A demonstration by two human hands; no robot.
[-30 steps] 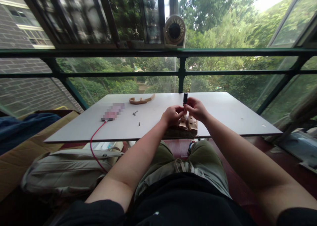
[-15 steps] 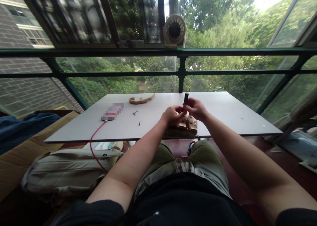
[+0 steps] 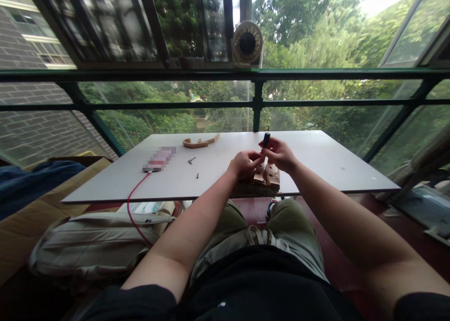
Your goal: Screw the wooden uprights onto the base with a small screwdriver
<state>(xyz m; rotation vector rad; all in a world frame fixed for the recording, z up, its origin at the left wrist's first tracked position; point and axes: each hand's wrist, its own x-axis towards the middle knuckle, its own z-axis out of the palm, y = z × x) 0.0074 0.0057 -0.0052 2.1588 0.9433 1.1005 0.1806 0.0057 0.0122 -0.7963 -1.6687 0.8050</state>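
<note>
Near the front edge of the white table, my right hand (image 3: 279, 153) is closed round a screwdriver with a black handle (image 3: 266, 140), which leans slightly to the right. Its shaft and tip are hidden by my fingers. Close against it, my left hand (image 3: 247, 164) is closed, thumb and fingertips pinched by the screwdriver's lower end; what they pinch is too small to make out. Under both hands sits a light wooden piece with dark holes (image 3: 271, 175), partly covered by the fingers. Small screws (image 3: 191, 160) and a single screw (image 3: 197, 176) lie to the left.
A curved wooden part (image 3: 200, 142) lies at the back of the white table (image 3: 326, 164). A phone (image 3: 160, 159) with a red cable (image 3: 132, 194) rests on the left. Below stands a beige bag (image 3: 91, 241) beside a cardboard box (image 3: 21, 227). A green railing (image 3: 176, 105) runs behind the table.
The screwdriver's handle has tipped a little to the right, my right hand moving slightly with it. My left hand stays nearly in place, and the loose items lie unchanged.
</note>
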